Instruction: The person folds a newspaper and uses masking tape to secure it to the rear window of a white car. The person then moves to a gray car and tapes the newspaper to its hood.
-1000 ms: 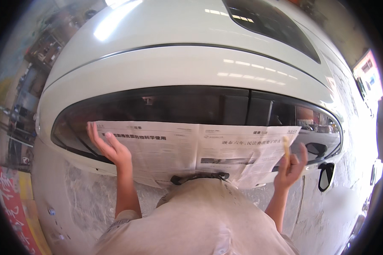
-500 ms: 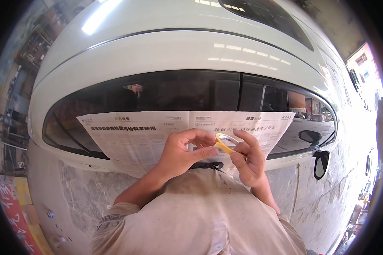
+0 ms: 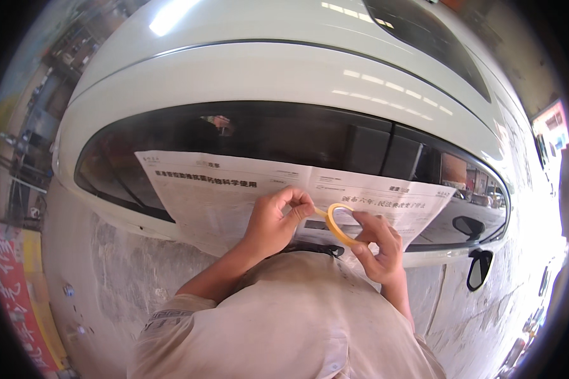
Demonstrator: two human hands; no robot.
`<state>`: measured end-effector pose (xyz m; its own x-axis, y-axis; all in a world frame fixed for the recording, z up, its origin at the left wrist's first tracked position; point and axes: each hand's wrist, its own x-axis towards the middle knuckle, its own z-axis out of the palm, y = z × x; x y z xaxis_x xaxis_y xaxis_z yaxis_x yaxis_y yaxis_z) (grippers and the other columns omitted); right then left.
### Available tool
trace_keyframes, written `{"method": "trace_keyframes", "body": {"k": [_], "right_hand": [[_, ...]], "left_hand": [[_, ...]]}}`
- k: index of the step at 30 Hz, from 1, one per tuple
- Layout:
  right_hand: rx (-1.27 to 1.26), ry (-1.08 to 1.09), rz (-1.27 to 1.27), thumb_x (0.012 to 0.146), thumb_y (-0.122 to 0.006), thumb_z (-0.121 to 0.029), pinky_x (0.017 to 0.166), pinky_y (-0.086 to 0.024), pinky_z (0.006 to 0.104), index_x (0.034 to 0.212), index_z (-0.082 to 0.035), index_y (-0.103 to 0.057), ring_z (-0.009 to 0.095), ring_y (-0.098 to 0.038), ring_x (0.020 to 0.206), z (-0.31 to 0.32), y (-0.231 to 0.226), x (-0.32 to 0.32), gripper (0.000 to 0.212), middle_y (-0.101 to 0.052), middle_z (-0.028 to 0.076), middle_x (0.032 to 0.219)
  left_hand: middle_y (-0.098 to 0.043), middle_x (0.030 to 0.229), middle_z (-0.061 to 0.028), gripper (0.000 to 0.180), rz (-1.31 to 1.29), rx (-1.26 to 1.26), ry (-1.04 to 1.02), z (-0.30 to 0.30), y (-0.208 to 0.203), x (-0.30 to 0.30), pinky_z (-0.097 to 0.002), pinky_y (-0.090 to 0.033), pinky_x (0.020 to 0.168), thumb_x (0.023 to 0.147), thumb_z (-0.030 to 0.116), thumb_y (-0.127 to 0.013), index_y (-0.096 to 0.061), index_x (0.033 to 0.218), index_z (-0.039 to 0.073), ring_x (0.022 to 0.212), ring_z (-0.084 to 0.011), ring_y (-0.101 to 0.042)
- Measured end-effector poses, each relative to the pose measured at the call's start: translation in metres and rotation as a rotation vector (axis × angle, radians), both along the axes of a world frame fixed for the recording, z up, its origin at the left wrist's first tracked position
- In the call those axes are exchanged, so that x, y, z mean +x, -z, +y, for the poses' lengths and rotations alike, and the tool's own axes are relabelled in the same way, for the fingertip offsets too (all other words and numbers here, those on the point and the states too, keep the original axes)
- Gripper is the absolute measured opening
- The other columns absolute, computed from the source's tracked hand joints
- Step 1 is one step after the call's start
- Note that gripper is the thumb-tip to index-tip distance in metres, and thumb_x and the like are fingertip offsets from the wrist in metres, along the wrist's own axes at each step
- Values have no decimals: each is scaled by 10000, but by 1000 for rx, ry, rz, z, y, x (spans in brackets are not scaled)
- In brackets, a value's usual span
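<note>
Head view: I see a thin yellow ring-shaped roll of tape (image 3: pixel 337 233) held up before a dusty beige cloth shirt (image 3: pixel 284 309). The right hand (image 3: pixel 380 245) grips its rim, and the left hand (image 3: pixel 273 221) pinches its loose end (image 3: pixel 320 213), probably to pull that short bit tight. Behind them, a wide, thin, grey-white paper newspaper (image 3: pixel 215 201) with a fold down the middle leans on a shiny white metal car (image 3: pixel 253 79), over part of its smooth dark glass window (image 3: pixel 284 129). Leaning close may be what pins the paper there.
</note>
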<state>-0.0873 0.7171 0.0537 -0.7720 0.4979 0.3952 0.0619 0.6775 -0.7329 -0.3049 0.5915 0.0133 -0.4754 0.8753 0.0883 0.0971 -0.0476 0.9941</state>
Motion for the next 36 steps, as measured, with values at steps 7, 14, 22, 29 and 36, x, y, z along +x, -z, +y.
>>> {"method": "trace_keyframes", "body": {"k": [7,14,22,29,36], "right_hand": [[234,57,69,652,-840,-123,680,-473,399,613,-42,-643,289,-489,511,24,3,39,217,-528,68,540],[476,228,36,630,-859,-107,651,-414,388,627,-63,-563,267,-415,524,56,-27,98,299,-429,41,551],[692,453,-104,785,-857,-56,707,-413,378,611,-39,-510,259,-374,522,85,-27,101,389,-408,64,552],[747,557,-75,807,-876,-67,647,-362,373,587,-40,-456,242,-317,541,92,-16,81,475,-352,55,552],[731,581,-104,844,-868,-107,619,-364,390,632,-25,-521,240,-392,611,98,-15,84,415,-402,53,571]], "left_hand": [[-696,886,-30,120,141,199,-566,-33,21,-71,-259,-537,794,1044,118,-666,-645,1017,2,819,-104,-658],[-685,845,-34,159,259,190,-1012,-100,25,-189,-252,-533,729,1057,147,-643,-628,1009,-3,746,-98,-648],[-703,801,-61,180,196,137,-1071,-110,17,-215,-262,-550,649,1036,157,-669,-651,1045,-22,668,-108,-649],[-718,757,-89,174,180,81,-1040,-115,3,-221,-280,-569,625,1016,139,-690,-667,1030,-33,654,-129,-689],[-720,768,-68,235,178,59,-1026,-117,8,-229,-272,-558,624,1009,222,-728,-678,1070,1,668,-125,-686]]}}
